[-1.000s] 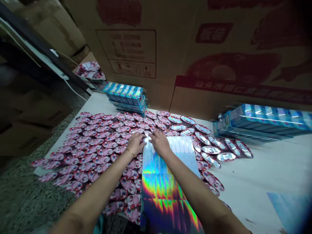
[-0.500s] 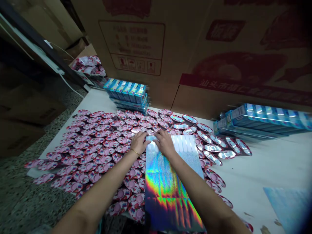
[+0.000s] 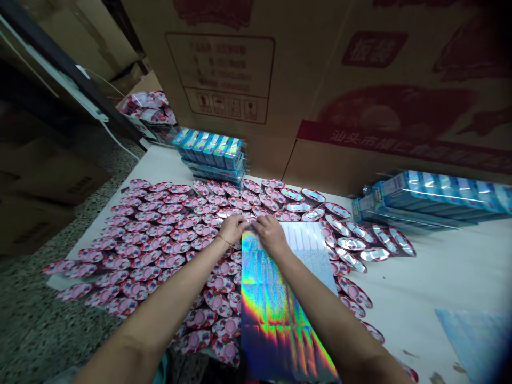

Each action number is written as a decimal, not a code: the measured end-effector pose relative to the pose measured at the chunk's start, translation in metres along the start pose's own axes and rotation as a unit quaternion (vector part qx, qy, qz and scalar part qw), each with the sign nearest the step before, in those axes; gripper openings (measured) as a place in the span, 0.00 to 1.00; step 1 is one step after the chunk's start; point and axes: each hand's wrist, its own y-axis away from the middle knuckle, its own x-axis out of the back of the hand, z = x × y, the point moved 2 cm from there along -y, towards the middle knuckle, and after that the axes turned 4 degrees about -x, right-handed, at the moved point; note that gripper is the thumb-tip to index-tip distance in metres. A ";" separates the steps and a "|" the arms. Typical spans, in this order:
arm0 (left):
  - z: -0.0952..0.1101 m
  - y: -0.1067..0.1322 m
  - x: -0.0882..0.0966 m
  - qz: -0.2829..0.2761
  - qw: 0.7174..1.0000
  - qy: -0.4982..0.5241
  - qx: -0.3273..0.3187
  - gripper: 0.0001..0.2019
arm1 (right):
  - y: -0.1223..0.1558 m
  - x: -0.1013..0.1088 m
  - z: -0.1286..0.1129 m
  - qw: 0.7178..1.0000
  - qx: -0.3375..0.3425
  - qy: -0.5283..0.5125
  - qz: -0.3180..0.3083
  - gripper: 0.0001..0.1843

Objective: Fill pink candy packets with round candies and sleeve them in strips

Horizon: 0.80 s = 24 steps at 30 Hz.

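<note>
A long holographic rainbow sheet [image 3: 280,304] lies over rows of pink oval printed cards [image 3: 160,240] spread on a white table [image 3: 432,277]. Both my hands meet at the sheet's far left corner. My left hand [image 3: 232,229], a thin bracelet on its wrist, has its fingers curled and pinched at the sheet's top edge. My right hand [image 3: 271,233] presses down beside it with bent fingers on the same corner. Whether a small strip is held between the fingertips cannot be made out.
Stacks of blue shiny boxes stand at the back [image 3: 212,154] and at the right [image 3: 436,200]. Large cardboard cartons [image 3: 320,85] wall off the far side. Another pile of pink cards [image 3: 148,109] lies far left. A second holographic sheet [image 3: 476,341] lies at the lower right.
The view has shifted slightly. Both hands stay at the sheet's far corner, the left hand's fingers drawing closer to the right hand.
</note>
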 end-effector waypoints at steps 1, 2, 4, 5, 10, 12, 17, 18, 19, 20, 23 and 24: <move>-0.003 0.000 -0.001 0.001 0.999 0.032 0.028 0.09 | 0.003 -0.002 0.000 1.000 0.010 0.001 -0.001 0.15; -0.005 0.000 -0.002 0.003 0.997 0.064 0.053 0.10 | 0.006 -0.005 0.000 1.000 0.017 0.001 0.002 0.16; -0.009 0.000 -0.005 0.004 0.990 0.112 0.082 0.11 | 0.011 -0.006 -0.001 1.000 0.024 -0.007 0.010 0.16; -0.010 0.000 -0.006 0.002 0.989 0.119 0.088 0.11 | 0.013 -0.005 -0.003 1.000 0.024 -0.015 0.013 0.15; -0.005 0.001 -0.003 0.016 1.000 -0.016 0.015 0.09 | 0.014 0.029 -0.006 0.986 -0.051 -0.158 0.025 0.09; 0.003 0.000 0.000 0.047 0.996 -0.070 -0.041 0.06 | 0.015 0.045 0.003 0.953 -0.121 -0.274 0.039 0.07; 0.027 -0.010 -0.012 -0.003 0.996 0.063 -0.058 0.14 | 0.022 0.058 0.041 0.805 -0.298 -0.513 0.031 0.07; 0.031 -0.012 -0.017 -0.039 0.994 0.085 -0.056 0.14 | 0.024 0.058 0.046 0.778 -0.319 -0.540 0.032 0.07; 0.033 -0.013 -0.023 -0.069 0.992 0.092 -0.052 0.13 | 0.025 0.059 0.050 0.755 -0.334 -0.563 0.033 0.08; 0.034 -0.014 -0.027 -0.091 0.991 0.089 -0.049 0.12 | 0.026 0.060 0.053 0.738 -0.342 -0.581 0.032 0.08; 0.033 -0.014 -0.033 -0.091 0.991 0.078 -0.056 0.11 | 0.022 0.071 0.056 0.716 -0.343 -0.608 0.027 0.09; 0.033 -0.015 -0.033 -0.069 0.992 0.089 -0.061 0.10 | 0.019 0.075 0.058 0.716 -0.340 -0.609 0.031 0.09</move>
